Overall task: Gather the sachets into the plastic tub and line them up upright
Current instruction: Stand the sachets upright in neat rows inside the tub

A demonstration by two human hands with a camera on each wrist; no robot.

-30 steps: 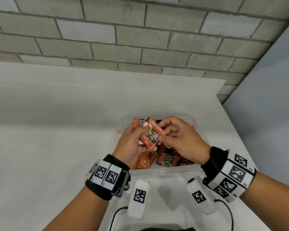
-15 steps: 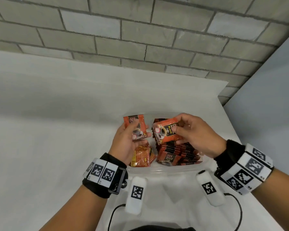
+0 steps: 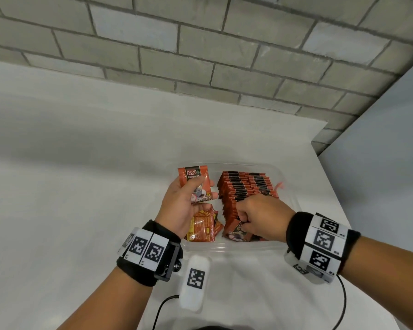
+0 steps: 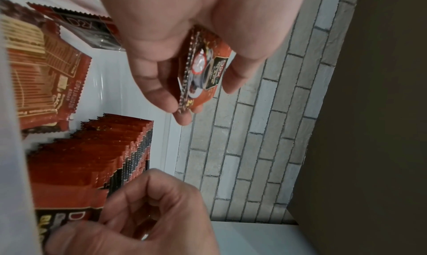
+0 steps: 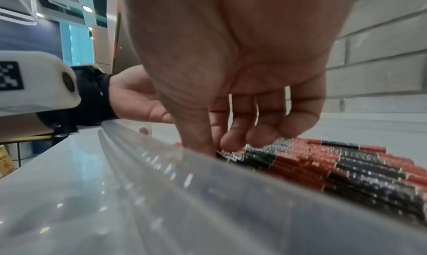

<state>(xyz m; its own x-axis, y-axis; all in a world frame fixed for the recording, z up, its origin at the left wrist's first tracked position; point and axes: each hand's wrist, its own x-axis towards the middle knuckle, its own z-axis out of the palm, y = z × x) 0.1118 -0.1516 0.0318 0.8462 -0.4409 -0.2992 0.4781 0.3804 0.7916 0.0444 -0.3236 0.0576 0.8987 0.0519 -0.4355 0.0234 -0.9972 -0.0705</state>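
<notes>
White table against a grey brick wall

The table [image 3: 81, 186] meets the brick wall [image 3: 200, 55] at its far edge; a plain grey panel [image 3: 391, 151] stands to the right. The right wrist view shows round ceiling lights [image 5: 87, 8] and a window [image 5: 78, 43] behind.

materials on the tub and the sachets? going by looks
Tub: looks like clear, glossy plastic; the sachets show through its wall and the rim catches highlights in the right wrist view.

Sachets: seemingly thin glossy printed film, possibly foil-lined; zigzag sealed edges, shiny specks along the tops. The one held in the left hand bends slightly.
</notes>
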